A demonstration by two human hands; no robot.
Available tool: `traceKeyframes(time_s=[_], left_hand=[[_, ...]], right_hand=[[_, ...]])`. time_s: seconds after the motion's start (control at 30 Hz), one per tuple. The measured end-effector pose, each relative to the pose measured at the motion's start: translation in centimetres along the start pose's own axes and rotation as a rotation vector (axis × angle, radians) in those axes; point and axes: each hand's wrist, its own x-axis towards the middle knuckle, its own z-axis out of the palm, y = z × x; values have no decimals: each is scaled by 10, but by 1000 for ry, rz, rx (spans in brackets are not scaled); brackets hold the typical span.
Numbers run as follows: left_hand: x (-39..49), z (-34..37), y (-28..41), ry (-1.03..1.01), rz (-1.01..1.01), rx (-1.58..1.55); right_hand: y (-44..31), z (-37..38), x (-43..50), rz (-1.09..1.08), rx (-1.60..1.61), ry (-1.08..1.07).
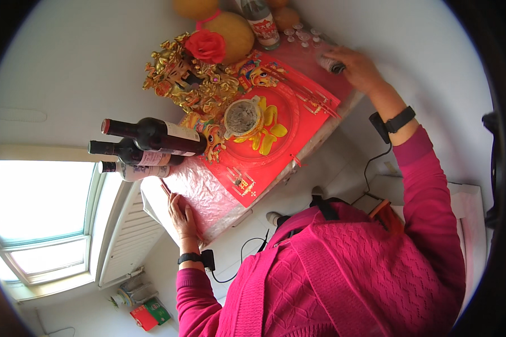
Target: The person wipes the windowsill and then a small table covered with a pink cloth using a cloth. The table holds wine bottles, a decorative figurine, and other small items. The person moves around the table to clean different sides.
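My right hand (358, 69) reaches to the far right of the table and holds a bunched grey cloth (329, 63) against its red top. Several small stemmed glasses (304, 38) stand just beyond it. My left hand (182, 217) rests on the near left part of the table (204, 189), which has a crinkled clear cover; nothing shows in its fingers. Between the hands lies a red printed sheet (240, 189). On it stand a ash-filled incense pot (243, 118) with yellow petal shapes around its base, and some thin red sticks (303, 92).
Behind the sheet stands a gold figure bust (185, 80) with a red artificial flower (205, 46). Dark wine bottles (168, 137) and a pale bottle (139, 170) are at left. A clear labelled bottle (261, 25) and yellow gourds (232, 36) stand at the back. A radiator (130, 236) is beneath the window.
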Motion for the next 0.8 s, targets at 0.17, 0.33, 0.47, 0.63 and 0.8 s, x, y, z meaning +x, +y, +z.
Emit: traceKeyframes(time_s=[0.17, 0.33, 0.47, 0.63, 0.8], left_hand=[[0, 0, 0, -12, -10, 8], [1, 0, 0, -11, -15, 8], [-1, -1, 0, -11, -2, 9], [0, 1, -1, -7, -14, -3], [0, 0, -1, -2, 4, -6]], right_hand=[[8, 27, -28, -31, -164, -161], [19, 8, -59, 50, -78, -203], [22, -13, -82, 141, -68, -217], [27, -39, -99, 321, 67, -225], [25, -66, -79, 385, 188, -123]])
